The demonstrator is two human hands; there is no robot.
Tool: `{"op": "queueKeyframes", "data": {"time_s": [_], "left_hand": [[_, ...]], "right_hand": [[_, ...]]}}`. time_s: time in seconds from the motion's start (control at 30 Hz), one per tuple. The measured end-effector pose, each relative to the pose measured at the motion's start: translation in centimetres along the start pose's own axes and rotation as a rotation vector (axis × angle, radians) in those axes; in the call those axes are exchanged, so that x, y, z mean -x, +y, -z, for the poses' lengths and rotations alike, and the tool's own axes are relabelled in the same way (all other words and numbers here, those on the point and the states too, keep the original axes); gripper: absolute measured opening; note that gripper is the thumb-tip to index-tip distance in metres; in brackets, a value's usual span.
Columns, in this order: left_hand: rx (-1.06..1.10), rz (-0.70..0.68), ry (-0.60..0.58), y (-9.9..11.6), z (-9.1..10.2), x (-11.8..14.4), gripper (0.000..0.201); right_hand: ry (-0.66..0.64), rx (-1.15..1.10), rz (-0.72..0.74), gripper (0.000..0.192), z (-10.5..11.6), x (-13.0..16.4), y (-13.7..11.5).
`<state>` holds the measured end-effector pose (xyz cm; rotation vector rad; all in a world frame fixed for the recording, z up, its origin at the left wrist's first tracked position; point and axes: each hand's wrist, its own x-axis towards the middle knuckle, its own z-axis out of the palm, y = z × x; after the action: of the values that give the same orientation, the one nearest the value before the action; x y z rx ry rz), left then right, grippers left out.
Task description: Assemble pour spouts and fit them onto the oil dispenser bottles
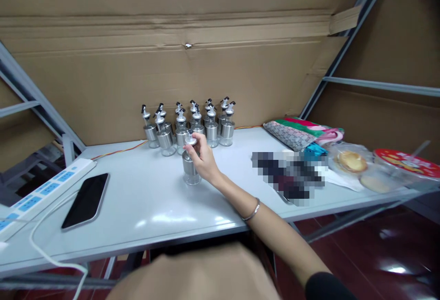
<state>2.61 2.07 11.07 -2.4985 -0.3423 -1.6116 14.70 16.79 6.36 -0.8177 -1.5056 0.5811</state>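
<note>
My right hand (pixel 203 155) is closed around the neck and pourer top of an oil bottle (pixel 191 171), a clear glass one with a steel sleeve. That bottle stands upright on the white table (pixel 144 208), or just about at its surface. Behind it, several like bottles (pixel 165 142) with silver pourers and black caps are grouped against the cardboard wall. My fingers cover part of the held bottle's neck. My left hand is out of view.
At the left lie a power strip (pixel 48 194), a dark-screened phone (pixel 85 200) and a white cable (pixel 37 226). To the right are a patterned bag (pixel 292 136), a blurred-out patch, a bagged pastry (pixel 352 161) and a red-lidded tub (pixel 407 162). Cardboard (pixel 137 75) closes off the back.
</note>
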Motion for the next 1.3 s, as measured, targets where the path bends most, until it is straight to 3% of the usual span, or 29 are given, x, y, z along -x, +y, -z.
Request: {"op": "queueKeyframes", "data": {"time_s": [0.07,0.2,0.33,0.47,0.63,0.87,1.03,1.3], "left_hand": [[0.052,0.069,-0.025,-3.9,-1.0,-2.0,0.025],[0.094,0.501,0.315,-11.5,-3.7,-2.7,0.023],[0.187,0.677,0.285,-14.9,-6.0,-0.2,0.035],[0.294,0.762,0.117,-15.0,-7.8,2.2,0.048],[0.294,0.718,0.066,-15.2,-8.6,3.2,0.063],[0.233,0.685,0.170,-15.6,-9.0,3.9,0.050],[0.156,0.651,0.234,-15.3,-9.5,4.3,0.044],[0.134,0.668,0.224,-15.4,-9.7,4.5,0.045]], "right_hand": [[0.026,-0.061,-0.027,0.035,-0.1,0.0,-0.1],[0.062,-0.150,-0.077,0.041,-0.3,0.0,-0.1],[0.047,-0.124,-0.099,0.039,-0.2,-0.1,0.0],[0.020,-0.090,-0.063,0.033,0.2,-0.2,0.2],[-0.033,-0.082,-0.009,0.031,0.5,-0.2,0.6],[0.001,-0.197,-0.040,0.033,-0.7,-0.1,1.0],[0.097,-0.092,-0.013,0.034,-1.7,0.1,0.8],[0.194,0.046,0.015,0.033,-2.3,0.1,0.5]]}}
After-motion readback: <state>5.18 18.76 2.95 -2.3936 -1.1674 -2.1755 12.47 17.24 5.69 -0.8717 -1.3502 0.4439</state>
